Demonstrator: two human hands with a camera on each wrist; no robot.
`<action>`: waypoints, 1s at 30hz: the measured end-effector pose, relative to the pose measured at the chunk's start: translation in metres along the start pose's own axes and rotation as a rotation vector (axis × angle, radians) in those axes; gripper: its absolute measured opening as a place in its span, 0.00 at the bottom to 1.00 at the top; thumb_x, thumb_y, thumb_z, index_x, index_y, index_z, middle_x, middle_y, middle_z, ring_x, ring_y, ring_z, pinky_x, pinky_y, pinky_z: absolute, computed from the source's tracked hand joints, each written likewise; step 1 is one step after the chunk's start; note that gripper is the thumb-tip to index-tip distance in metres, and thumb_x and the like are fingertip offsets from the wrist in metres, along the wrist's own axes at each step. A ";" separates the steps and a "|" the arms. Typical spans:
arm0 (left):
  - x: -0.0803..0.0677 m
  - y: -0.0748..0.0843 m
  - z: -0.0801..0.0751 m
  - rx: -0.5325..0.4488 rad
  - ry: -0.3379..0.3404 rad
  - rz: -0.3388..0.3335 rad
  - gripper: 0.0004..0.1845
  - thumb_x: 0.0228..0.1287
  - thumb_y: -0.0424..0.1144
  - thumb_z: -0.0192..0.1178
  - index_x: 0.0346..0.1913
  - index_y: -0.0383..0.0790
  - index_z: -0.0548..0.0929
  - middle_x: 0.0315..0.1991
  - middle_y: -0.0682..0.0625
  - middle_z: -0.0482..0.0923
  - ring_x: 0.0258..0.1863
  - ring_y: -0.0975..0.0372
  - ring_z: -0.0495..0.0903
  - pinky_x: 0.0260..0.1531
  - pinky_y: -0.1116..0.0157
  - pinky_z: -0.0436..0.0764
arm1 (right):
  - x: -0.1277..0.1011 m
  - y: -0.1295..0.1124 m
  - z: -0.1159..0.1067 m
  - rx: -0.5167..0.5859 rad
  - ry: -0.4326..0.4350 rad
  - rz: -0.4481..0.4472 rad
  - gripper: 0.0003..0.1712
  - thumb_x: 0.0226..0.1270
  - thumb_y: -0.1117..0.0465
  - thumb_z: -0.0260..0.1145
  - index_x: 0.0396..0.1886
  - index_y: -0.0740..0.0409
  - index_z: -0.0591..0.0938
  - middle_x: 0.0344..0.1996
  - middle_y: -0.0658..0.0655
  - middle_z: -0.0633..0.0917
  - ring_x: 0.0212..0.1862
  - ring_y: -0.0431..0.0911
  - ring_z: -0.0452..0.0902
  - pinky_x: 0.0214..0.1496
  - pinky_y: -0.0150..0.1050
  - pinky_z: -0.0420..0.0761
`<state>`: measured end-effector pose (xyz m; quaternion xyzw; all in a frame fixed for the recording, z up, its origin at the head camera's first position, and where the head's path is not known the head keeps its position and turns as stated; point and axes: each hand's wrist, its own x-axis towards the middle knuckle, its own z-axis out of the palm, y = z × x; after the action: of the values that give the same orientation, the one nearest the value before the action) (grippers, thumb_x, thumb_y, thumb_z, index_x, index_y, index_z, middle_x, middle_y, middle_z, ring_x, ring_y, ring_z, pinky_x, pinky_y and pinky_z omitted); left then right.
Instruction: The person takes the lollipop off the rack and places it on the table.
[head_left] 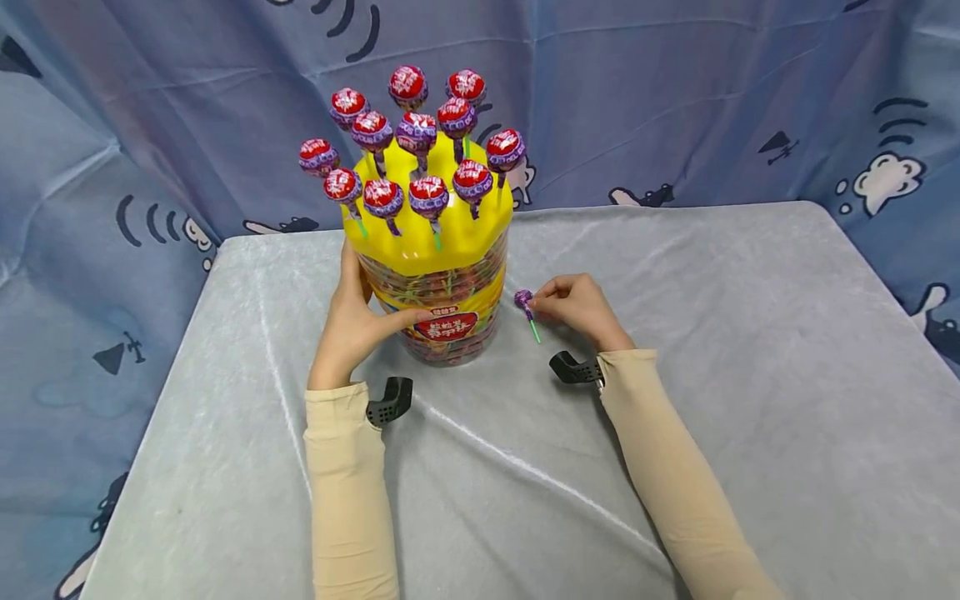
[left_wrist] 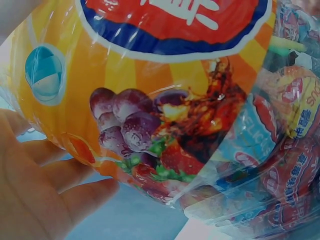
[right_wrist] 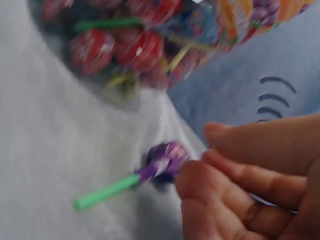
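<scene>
A big clear candy jar (head_left: 450, 279) with a yellow lid (head_left: 427, 250) stands on the table, full of wrapped sweets. Several red-and-purple lollipops (head_left: 429, 196) stick up from the lid. My left hand (head_left: 356, 321) holds the jar's left side, its thumb across the front label (left_wrist: 165, 85). Right of the jar, one purple-wrapped lollipop (head_left: 523, 298) with a green stick (right_wrist: 107, 192) lies on the cloth, stick toward me. At that lollipop's head are the bent fingertips of my right hand (head_left: 581, 308); in the right wrist view they overlap its edge, with the thumb apart from it.
A pale grey cloth (head_left: 750, 375) covers the table, with light creases running across it. Behind and at the sides hangs a blue patterned curtain (head_left: 637, 100). A black wrist mount (head_left: 390, 402) sits on each forearm.
</scene>
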<state>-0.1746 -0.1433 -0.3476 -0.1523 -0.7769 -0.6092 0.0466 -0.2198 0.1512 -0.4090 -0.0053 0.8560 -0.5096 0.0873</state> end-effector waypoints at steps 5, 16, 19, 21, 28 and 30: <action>0.002 -0.002 -0.004 -0.004 0.013 0.015 0.60 0.46 0.33 0.74 0.74 0.60 0.42 0.69 0.55 0.57 0.65 0.61 0.61 0.67 0.59 0.59 | -0.004 -0.021 -0.002 0.223 0.075 -0.122 0.14 0.64 0.64 0.65 0.41 0.74 0.81 0.33 0.58 0.84 0.34 0.45 0.80 0.42 0.37 0.82; -0.006 0.023 0.001 -0.014 -0.007 -0.017 0.61 0.45 0.27 0.74 0.75 0.48 0.41 0.70 0.46 0.55 0.66 0.55 0.59 0.67 0.57 0.59 | -0.043 -0.088 -0.013 0.563 0.187 -0.500 0.08 0.61 0.72 0.65 0.40 0.69 0.83 0.36 0.56 0.84 0.39 0.46 0.82 0.46 0.36 0.82; -0.008 0.027 0.003 -0.010 -0.006 -0.021 0.60 0.45 0.26 0.73 0.75 0.46 0.41 0.70 0.46 0.54 0.66 0.55 0.59 0.67 0.58 0.59 | -0.049 -0.102 -0.013 0.560 0.205 -0.560 0.07 0.60 0.72 0.66 0.39 0.66 0.84 0.36 0.57 0.84 0.39 0.47 0.82 0.47 0.37 0.81; -0.008 0.028 0.003 -0.006 -0.003 -0.023 0.61 0.45 0.26 0.73 0.75 0.46 0.41 0.70 0.46 0.54 0.66 0.55 0.59 0.67 0.58 0.59 | -0.052 -0.111 -0.012 0.542 0.213 -0.593 0.07 0.59 0.73 0.67 0.39 0.67 0.84 0.36 0.58 0.84 0.39 0.48 0.82 0.47 0.37 0.81; -0.009 0.029 0.002 -0.003 0.002 -0.028 0.60 0.46 0.27 0.73 0.75 0.47 0.41 0.71 0.46 0.53 0.67 0.56 0.58 0.67 0.57 0.58 | -0.055 -0.135 -0.009 0.461 0.269 -0.677 0.09 0.58 0.74 0.67 0.39 0.72 0.82 0.36 0.60 0.85 0.37 0.50 0.80 0.44 0.37 0.82; -0.008 0.029 0.002 -0.004 0.001 -0.027 0.60 0.46 0.27 0.73 0.75 0.47 0.41 0.71 0.46 0.53 0.67 0.56 0.58 0.67 0.57 0.58 | -0.056 -0.140 -0.008 0.452 0.288 -0.688 0.09 0.57 0.74 0.67 0.39 0.73 0.81 0.36 0.60 0.85 0.37 0.50 0.80 0.43 0.37 0.82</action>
<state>-0.1579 -0.1364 -0.3231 -0.1416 -0.7775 -0.6114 0.0387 -0.1776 0.0966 -0.2752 -0.1998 0.6747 -0.6792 -0.2089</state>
